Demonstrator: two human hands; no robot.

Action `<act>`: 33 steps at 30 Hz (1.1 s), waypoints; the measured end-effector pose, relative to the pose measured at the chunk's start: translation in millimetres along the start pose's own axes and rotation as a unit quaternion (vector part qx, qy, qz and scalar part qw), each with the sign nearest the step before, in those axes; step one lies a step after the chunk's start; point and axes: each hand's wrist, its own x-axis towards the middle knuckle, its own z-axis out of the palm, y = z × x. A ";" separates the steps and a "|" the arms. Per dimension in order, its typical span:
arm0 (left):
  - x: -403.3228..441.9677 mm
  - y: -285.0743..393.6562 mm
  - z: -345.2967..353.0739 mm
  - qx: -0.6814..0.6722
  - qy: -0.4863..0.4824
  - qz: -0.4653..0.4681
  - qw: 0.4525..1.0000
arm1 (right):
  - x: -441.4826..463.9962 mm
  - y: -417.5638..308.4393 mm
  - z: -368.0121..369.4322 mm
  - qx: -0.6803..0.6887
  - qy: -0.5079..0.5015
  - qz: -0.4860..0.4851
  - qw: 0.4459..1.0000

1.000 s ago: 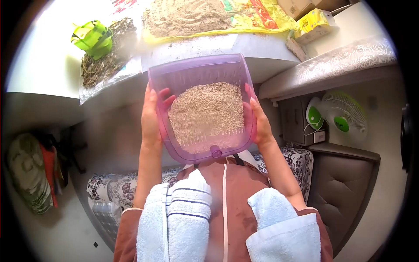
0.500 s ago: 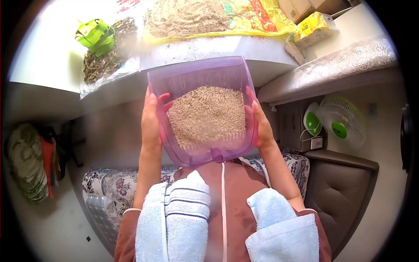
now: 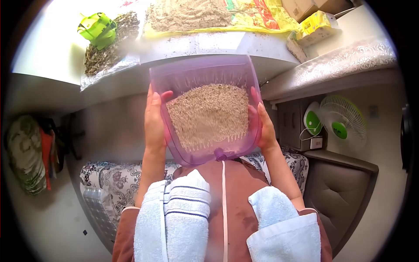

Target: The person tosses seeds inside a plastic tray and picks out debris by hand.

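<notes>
A translucent purple plastic dustpan [image 3: 203,65] is held up in front of my chest, its round socket towards me. Small tan grain-like bits [image 3: 209,115] lie heaped across its middle, blurred in places. My left hand [image 3: 154,118] grips the left wall, thumb on the outer side and fingers showing through the plastic underneath. On the opposite wall my right hand [image 3: 265,126] grips the same way, its fingers partly hidden behind the pan.
Ahead, a pale counter [image 3: 187,50] carries a yellow plastic sheet [image 3: 279,17] with a tan heap [image 3: 187,15], darker husk-like bits [image 3: 102,56], a green bag [image 3: 99,30] and a yellow packet [image 3: 316,26]. A fan [image 3: 342,122] stands at right; a patterned bed [image 3: 115,179] lies below.
The dustpan has moved slightly right and up in view with both hands still on it. The bits inside have shifted and blurred a little.
</notes>
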 end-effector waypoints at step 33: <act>-29.8 -42.7 -14.6 0.052 -0.016 -0.046 0.997 | -51.8 28.5 -27.7 -0.033 0.033 -0.030 0.998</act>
